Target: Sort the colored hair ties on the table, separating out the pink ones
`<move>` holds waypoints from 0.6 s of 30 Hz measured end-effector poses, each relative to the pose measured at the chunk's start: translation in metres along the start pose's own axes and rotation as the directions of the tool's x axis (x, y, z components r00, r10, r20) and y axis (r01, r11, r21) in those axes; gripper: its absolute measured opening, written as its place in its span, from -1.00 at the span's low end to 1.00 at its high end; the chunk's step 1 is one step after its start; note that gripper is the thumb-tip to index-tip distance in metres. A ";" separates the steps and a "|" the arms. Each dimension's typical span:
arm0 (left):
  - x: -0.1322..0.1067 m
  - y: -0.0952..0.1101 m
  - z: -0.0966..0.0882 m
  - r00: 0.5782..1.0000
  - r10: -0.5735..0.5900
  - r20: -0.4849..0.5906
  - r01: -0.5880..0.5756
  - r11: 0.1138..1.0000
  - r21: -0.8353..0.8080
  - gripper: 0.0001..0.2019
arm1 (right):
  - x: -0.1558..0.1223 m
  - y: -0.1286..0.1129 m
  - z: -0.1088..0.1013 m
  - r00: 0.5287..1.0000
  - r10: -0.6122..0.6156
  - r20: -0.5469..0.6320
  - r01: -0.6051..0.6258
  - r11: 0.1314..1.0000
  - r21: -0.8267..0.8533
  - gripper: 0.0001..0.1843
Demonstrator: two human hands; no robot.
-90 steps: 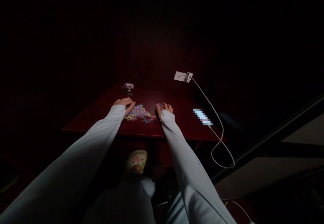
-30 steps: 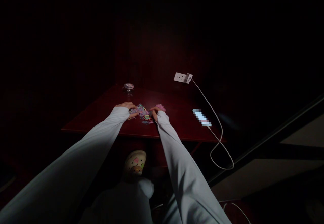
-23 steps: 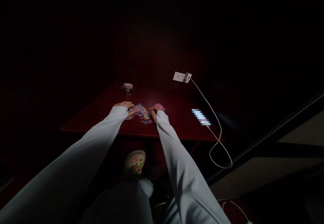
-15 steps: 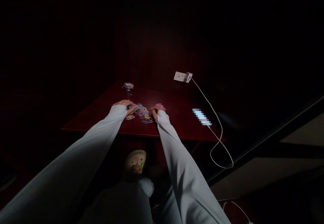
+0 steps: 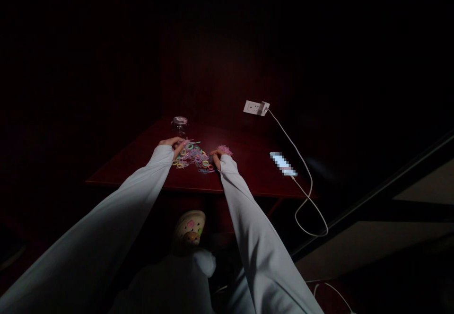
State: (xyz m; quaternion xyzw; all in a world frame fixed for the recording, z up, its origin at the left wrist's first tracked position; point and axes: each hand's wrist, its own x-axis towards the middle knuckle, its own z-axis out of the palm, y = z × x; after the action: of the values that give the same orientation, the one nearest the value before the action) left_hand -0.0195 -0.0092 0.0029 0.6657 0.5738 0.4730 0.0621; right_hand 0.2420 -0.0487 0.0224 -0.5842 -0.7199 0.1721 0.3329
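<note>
On the worktop (image 5: 244, 177), the elastic-band pile (image 5: 195, 155) lies between both hands. Left hand (image 5: 173, 143) has drawn back to its far-left edge; bands now spread wider, presumably easier to separate. Right hand (image 5: 217, 154) at pile's right edge. Either grip: cannot tell.

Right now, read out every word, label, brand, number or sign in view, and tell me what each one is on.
No text can be read.
Jar lid: pale markings, too small to make out.
Bright phone-like device: covered by coarse blocks, nothing readable.
Wall socket: no legible lettering.
Clog: decorations, but no readable words.
</note>
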 end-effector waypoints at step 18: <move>0.000 0.005 -0.004 0.992 0.005 0.124 -0.027 0.984 0.175 -0.55 | -0.006 -0.010 -0.005 0.998 0.052 0.030 -0.052 0.999 -0.014 -0.66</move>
State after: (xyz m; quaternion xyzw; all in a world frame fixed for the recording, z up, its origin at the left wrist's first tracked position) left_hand -0.0187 -0.0127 0.0076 0.7010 0.6032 0.3790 0.0346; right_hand 0.2391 -0.0578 0.0308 -0.6023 -0.7105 0.1846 0.3136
